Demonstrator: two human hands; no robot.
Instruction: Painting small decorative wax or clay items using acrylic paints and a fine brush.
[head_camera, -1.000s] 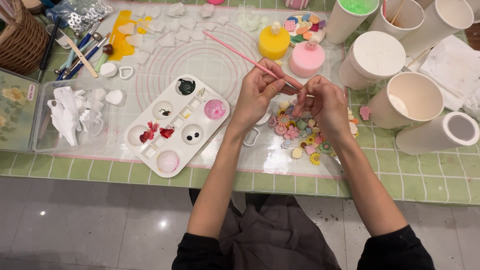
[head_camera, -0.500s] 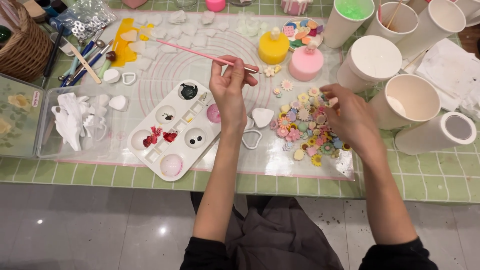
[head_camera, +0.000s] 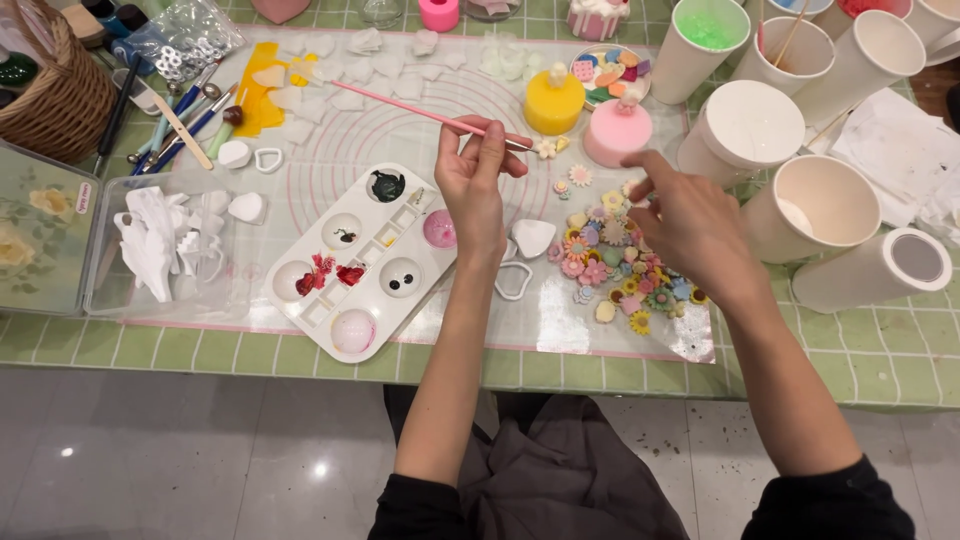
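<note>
- Now I am pinching a thin pink brush (head_camera: 430, 115) in my left hand (head_camera: 472, 185), thumb and fingertips closed on it near the tip end, handle slanting up and away to the left.
- Brush tip is sitting just beside a small cream flower (head_camera: 546, 147), between the yellow candle (head_camera: 554, 100) and the pink candle (head_camera: 617, 132).
- My right hand (head_camera: 683, 222) is hovering open over the flower pile (head_camera: 620, 265), fingers loosely curled and gripping nothing, fingertips near the pink candle.
- White palette (head_camera: 360, 262) is lying just left of my left wrist, with wells of dark green, pink, red and black paint.
- White heart (head_camera: 533, 237) is resting on the mat (head_camera: 400, 140) between my hands, a heart cutter (head_camera: 514, 281) just below it.
- White cups (head_camera: 810, 205) are standing and lying well to my right.
</note>
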